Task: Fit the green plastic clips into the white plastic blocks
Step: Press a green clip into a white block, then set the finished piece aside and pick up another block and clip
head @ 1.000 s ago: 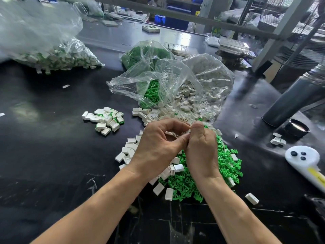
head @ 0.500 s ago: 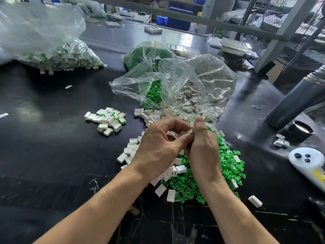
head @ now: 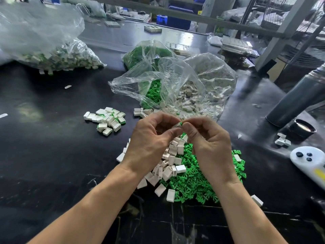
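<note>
A white block [head: 177, 125] with a green clip [head: 181, 123] showing at its end is being pinched between the curled fingers of the left hand [head: 151, 143] and the right hand [head: 209, 147], above the loose pile of green clips [head: 193, 184] on the black desk [head: 44, 155]. Loose white blocks [head: 168, 166] are being kept just left of that pile, partly overlapping it. Blocks with green already in them [head: 107, 119] are being gathered in a small heap well to the left of the pile and beyond it. Behind the pile, more clips and blocks are being held in open clear bags [head: 175, 81]. A white remote [head: 309, 161] is lying well to the right of the pile.
</note>
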A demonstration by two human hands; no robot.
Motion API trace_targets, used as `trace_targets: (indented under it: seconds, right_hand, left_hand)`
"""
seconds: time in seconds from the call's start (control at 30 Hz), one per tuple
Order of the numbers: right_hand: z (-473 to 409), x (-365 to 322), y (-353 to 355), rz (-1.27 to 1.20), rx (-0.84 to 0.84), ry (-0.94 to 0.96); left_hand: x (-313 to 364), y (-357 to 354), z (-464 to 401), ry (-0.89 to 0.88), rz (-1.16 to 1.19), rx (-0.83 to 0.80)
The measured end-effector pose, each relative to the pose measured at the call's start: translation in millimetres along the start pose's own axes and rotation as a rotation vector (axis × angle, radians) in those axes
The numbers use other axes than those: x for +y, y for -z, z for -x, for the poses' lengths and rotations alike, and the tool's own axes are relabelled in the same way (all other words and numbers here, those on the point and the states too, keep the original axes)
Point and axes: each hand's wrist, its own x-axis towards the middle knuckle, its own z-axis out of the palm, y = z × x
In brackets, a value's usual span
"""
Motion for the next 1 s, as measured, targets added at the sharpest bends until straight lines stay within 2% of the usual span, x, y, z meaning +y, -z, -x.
trace_targets:
  seconds: [0.17, 0.47, 0.57, 0.7, 1.0]
  right_hand:
    - [-2.6, 4.1, 0.4, 0.037, -0.042, -0.056]
    - [-3.6, 7.4, -3.3, 0.052, 0.008, -0.086]
    - [-4.0, 9.3, 1.9, 0.055, 0.102, -0.103]
    - [-5.7, 11.4, 8.9, 0.099, 0.201, -0.126]
    - [-6.7, 14.1, 10.4, 0.206, 0.150, -0.158]
  left_hand:
    - [0.5, 0.2, 0.7, 0.019, 0.009, 0.002]
    - [2.4, -0.2, -0.2, 0.007, -0.044, 0.012]
    - [-2.3, 11.3, -3.8, 0.008, -0.197, 0.060]
    - [-11.1, 33.7, -13.2, 0.008, -0.525, 0.165]
    - [-23.7, 66.5, -33.1, 0.052, -1.088, 0.453]
